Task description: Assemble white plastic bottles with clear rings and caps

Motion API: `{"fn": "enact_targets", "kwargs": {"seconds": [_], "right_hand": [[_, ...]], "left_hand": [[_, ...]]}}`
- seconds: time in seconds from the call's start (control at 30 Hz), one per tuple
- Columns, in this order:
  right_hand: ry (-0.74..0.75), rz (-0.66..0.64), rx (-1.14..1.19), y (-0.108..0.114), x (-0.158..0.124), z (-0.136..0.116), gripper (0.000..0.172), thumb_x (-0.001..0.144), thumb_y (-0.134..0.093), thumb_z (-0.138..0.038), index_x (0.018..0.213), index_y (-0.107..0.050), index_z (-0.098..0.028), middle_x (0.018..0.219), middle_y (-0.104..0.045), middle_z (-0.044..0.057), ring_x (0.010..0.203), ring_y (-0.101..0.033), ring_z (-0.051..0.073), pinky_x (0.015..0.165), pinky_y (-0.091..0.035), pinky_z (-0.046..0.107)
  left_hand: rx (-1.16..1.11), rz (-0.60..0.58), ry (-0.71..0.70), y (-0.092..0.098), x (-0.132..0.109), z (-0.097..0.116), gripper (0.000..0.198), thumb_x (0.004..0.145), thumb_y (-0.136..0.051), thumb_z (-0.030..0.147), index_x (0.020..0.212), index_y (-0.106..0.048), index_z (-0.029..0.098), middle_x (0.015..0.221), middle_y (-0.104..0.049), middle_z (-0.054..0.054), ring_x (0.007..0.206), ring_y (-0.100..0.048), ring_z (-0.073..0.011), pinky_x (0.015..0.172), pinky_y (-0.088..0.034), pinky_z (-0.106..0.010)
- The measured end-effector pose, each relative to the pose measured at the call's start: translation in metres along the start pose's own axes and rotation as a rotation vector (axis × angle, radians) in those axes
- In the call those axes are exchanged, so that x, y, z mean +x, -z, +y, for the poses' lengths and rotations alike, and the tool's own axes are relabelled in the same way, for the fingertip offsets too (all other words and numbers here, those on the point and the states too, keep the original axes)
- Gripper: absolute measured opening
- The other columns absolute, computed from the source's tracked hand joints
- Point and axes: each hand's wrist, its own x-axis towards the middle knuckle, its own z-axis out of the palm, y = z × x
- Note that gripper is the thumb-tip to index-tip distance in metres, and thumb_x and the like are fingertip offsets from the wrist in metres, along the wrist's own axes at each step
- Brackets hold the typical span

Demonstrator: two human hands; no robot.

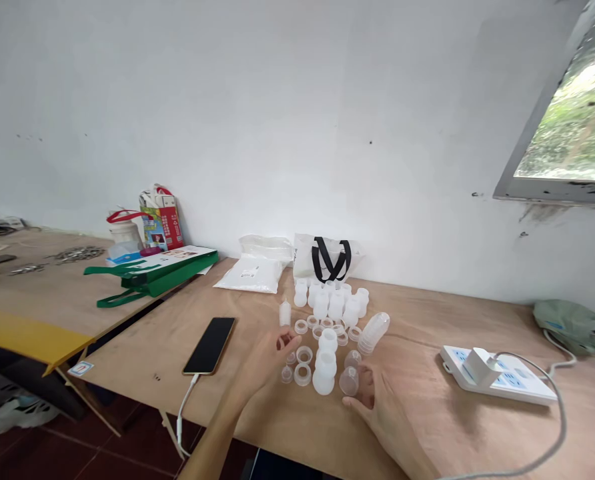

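Note:
My left hand (272,353) is over the table, left of the parts, with its fingers bent, the thumb a little apart and nothing visible in them. Near its fingertips are translucent plastic rings (303,374) and small round discs (286,375). My right hand (380,407) curves loosely beside a clear plastic cap (349,381), thumb and fingers apart; whether it touches the cap I cannot tell. Between my hands stand several white translucent bottles (324,383) in a row. Behind are more rings, a further group of bottles (335,304) and a leaning stack of clear caps (374,332).
A phone (210,345) on a cable lies left. A white power strip (497,375) with a plugged-in charger and grey cable is right, near a green cap (570,322). Against the wall are a white plastic package (252,272) and a black-handled bag (305,257). A green bag (177,272) lies farther left.

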Motion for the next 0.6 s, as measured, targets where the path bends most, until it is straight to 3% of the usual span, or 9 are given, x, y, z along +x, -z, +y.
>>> {"fn": "enact_targets", "kwargs": {"seconds": [0.17, 0.27, 0.37, 0.47, 0.6], "right_hand": [[-0.158, 0.118, 0.028, 0.017, 0.026, -0.006, 0.046, 0.089, -0.062, -0.059, 0.122, -0.054, -0.027, 0.106, -0.065, 0.006, 0.095, -0.066, 0.029, 0.08, -0.056, 0.044], [-0.147, 0.228, 0.03, 0.023, 0.052, 0.004, 0.07, 0.084, -0.069, -0.059, 0.139, -0.041, -0.026, 0.131, -0.056, 0.013, 0.111, -0.061, 0.033, 0.087, -0.054, 0.048], [-0.136, 0.171, 0.055, 0.019, 0.071, 0.022, 0.085, 0.076, -0.076, -0.056, 0.145, -0.037, -0.025, 0.127, -0.059, 0.013, 0.098, -0.066, 0.034, 0.077, -0.057, 0.049], [-0.133, 0.151, 0.055, 0.009, 0.078, 0.034, 0.081, 0.076, -0.075, -0.056, 0.142, -0.042, -0.022, 0.112, -0.066, 0.012, 0.093, -0.068, 0.037, 0.076, -0.057, 0.053], [-0.106, 0.192, 0.047, 0.003, 0.077, 0.032, 0.078, 0.084, -0.066, -0.057, 0.147, -0.037, -0.021, 0.124, -0.064, 0.017, 0.112, -0.064, 0.041, 0.088, -0.054, 0.056]], "left_hand": [[0.072, 0.034, 0.106, -0.02, -0.005, -0.05, 0.043, 0.099, -0.035, 0.053, 0.078, -0.055, 0.02, 0.075, -0.065, -0.001, 0.076, -0.062, -0.0202, 0.068, -0.041, -0.028], [0.154, -0.023, 0.144, -0.022, -0.006, -0.068, 0.039, 0.101, -0.03, 0.045, 0.08, -0.052, 0.021, 0.079, -0.068, -0.004, 0.08, -0.065, -0.0228, 0.071, -0.042, -0.031], [0.206, -0.081, 0.189, -0.023, -0.007, -0.077, 0.034, 0.101, -0.027, 0.036, 0.083, -0.053, 0.022, 0.083, -0.07, -0.007, 0.086, -0.067, -0.0248, 0.076, -0.045, -0.032], [0.21, -0.098, 0.208, -0.025, -0.007, -0.08, 0.032, 0.101, -0.027, 0.03, 0.087, -0.055, 0.022, 0.088, -0.071, -0.008, 0.093, -0.068, -0.0254, 0.082, -0.047, -0.033], [0.184, -0.11, 0.202, -0.027, -0.006, -0.08, 0.037, 0.103, -0.022, 0.032, 0.089, -0.055, 0.022, 0.077, -0.068, -0.006, 0.082, -0.067, -0.0246, 0.075, -0.047, -0.032]]}}
